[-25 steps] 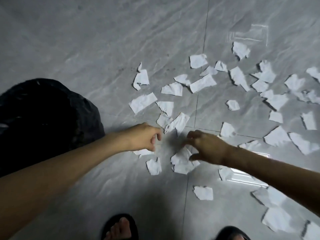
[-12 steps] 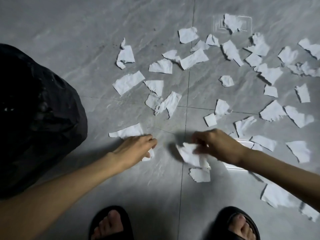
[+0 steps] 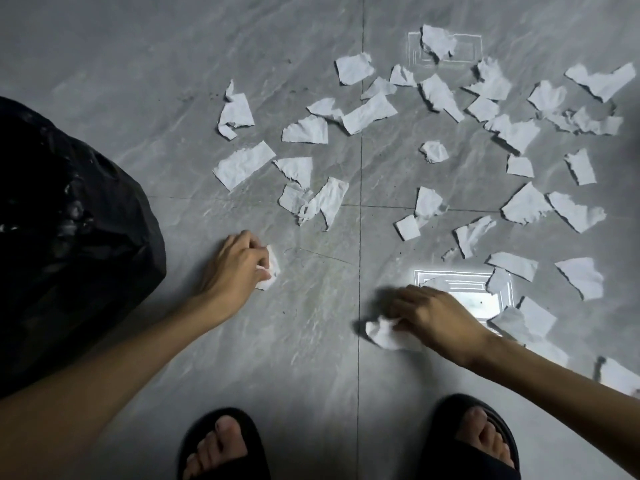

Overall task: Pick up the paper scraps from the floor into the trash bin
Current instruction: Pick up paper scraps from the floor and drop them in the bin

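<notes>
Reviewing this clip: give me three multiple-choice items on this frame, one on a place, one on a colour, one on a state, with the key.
1. Where is the trash bin?
A. By the person's left side
B. Between the feet
C. Beyond the scraps

2. What colour is the bin's bag?
A. White
B. Black
C. Blue

3. What is the state of the left hand?
A. Flat, empty
B. Closed on a paper scrap
C. Inside the bin

Answers: 1 A, it fills the frame's left edge beside the left forearm. 2 B, the liner is glossy black. 3 B, white paper shows in its grip. The right hand also holds scraps.
</notes>
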A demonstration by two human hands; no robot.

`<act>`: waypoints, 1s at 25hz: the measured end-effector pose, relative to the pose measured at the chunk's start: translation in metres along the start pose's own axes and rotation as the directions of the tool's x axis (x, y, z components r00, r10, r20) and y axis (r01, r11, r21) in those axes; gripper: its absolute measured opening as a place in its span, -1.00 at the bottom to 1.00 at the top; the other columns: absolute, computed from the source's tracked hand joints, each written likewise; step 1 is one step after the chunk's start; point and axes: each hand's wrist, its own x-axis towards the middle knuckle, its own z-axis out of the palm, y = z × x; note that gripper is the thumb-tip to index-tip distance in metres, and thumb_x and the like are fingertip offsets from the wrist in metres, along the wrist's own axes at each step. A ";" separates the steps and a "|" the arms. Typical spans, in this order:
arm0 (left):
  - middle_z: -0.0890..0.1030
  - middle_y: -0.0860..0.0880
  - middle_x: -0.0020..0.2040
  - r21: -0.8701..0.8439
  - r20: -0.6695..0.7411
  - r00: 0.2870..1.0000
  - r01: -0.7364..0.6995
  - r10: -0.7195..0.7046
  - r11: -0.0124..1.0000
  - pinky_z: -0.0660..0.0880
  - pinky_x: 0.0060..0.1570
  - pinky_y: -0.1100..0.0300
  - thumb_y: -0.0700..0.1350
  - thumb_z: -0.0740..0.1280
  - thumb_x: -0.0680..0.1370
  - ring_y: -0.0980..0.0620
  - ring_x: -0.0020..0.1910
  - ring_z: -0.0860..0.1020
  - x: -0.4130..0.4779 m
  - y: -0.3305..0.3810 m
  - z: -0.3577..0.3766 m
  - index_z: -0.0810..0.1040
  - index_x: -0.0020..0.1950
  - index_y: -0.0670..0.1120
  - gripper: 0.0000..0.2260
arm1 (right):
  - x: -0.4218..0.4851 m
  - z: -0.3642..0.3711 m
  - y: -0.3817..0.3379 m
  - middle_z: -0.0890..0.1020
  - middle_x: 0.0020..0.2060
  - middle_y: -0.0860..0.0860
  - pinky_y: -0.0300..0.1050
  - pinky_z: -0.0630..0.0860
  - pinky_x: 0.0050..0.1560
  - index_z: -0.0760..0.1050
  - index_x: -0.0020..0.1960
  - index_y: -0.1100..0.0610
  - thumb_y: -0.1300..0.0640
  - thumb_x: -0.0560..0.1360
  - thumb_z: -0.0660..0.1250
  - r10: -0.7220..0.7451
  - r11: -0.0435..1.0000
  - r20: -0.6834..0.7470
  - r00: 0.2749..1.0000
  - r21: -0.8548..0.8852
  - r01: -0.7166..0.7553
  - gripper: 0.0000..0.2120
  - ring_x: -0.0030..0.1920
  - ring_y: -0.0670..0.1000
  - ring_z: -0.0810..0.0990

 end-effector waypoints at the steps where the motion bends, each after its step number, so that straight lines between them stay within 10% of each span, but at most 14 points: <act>1: 0.58 -0.12 -0.02 -0.019 0.013 1.000 0.012 -0.012 1.000 0.45 -0.08 0.07 -0.19 0.51 0.37 -0.16 -0.02 0.55 0.001 0.001 0.001 0.61 -0.22 -0.17 -0.89 | -0.001 -0.001 0.006 0.62 -0.11 0.06 -0.08 0.50 -0.26 0.58 -0.13 0.11 0.11 0.37 0.50 0.123 0.992 -0.093 0.988 0.006 -0.123 -0.85 -0.15 0.14 0.61; 6: 0.59 -0.15 -0.21 -0.216 -0.023 0.999 0.034 -0.040 0.976 0.50 -0.26 0.07 -0.25 0.46 0.39 -0.12 -0.23 0.57 -0.002 0.024 -0.016 0.61 -0.22 -0.23 -0.93 | -0.004 0.004 0.021 0.56 -0.05 0.12 -0.06 0.40 -0.31 0.53 0.02 0.16 0.18 0.47 0.35 0.590 0.808 -0.093 0.802 0.074 -0.585 -0.86 -0.06 0.23 0.56; 10: 0.54 -0.03 -0.43 -0.396 -0.117 0.989 0.034 -0.087 0.918 0.33 -0.42 0.39 -0.23 0.48 0.39 0.05 -0.41 0.44 0.000 0.058 -0.072 0.63 -0.23 -0.16 -0.95 | 0.031 -0.005 0.005 0.62 -0.30 0.11 -0.09 0.43 -0.26 0.58 -0.19 0.23 0.35 0.39 0.35 0.547 0.758 -0.044 0.836 0.450 -0.472 -0.93 -0.28 0.14 0.59; 18: 0.70 -0.04 -0.26 -0.506 -0.532 0.842 -0.234 -0.087 0.831 0.53 -0.22 0.16 -0.07 0.49 0.36 0.01 -0.32 0.63 -0.044 0.039 -0.265 0.63 -0.22 0.03 -0.93 | 0.172 -0.151 -0.089 0.51 -0.51 -0.11 -0.29 0.35 -0.48 0.54 -0.22 0.20 0.33 0.42 0.41 0.311 0.499 0.030 0.950 0.846 -0.190 -0.91 -0.49 -0.11 0.41; 25: 0.54 0.09 -0.48 -0.421 -0.443 0.754 0.304 -0.486 0.855 0.36 -0.46 0.32 -0.25 0.44 0.40 0.11 -0.47 0.48 -0.082 -0.095 -0.255 0.62 -0.22 -0.06 -0.91 | 0.272 -0.234 -0.211 0.50 -0.49 -0.10 -0.34 0.35 -0.46 0.51 -0.29 0.04 0.33 0.40 0.41 0.032 0.558 -0.239 0.971 0.810 0.181 -0.78 -0.52 -0.16 0.40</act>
